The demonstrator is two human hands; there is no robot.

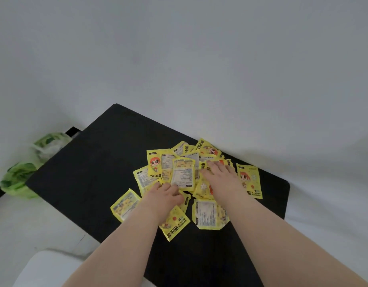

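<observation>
Touching variously angled packets [183,175], left hand [164,194], right hand [220,175]

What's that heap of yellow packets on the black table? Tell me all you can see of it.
The heap of yellow packets is a loose, overlapping spread of flat, glossy sachets on the black table. Some show a red-haired cartoon figure and "HAND WARMER"; others lie back up, showing a pale printed panel. The right hand rests flat on its right part; the left hand touches its near edge, fingers curled.
</observation>
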